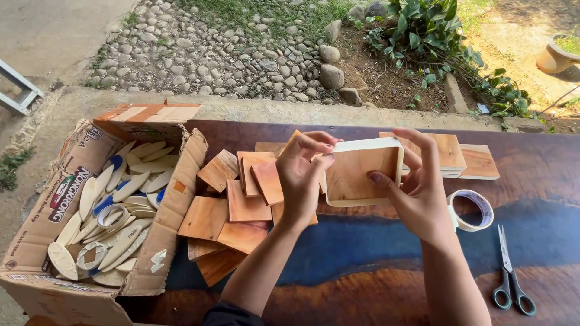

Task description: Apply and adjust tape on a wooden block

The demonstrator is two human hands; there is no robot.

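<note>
two hands hold one square wooden tile up above the counter, between them. left hand pinches its left top corner, fingers curled onto the pale tape running along the edge; right hand clamps the right side, thumb across the face. the tile sits about level, equally close to both. it is reddish-brown with cream tape around its rim. left of the tile lie loose wooden tiles; right of it, a tape roll and scissors.
</note>
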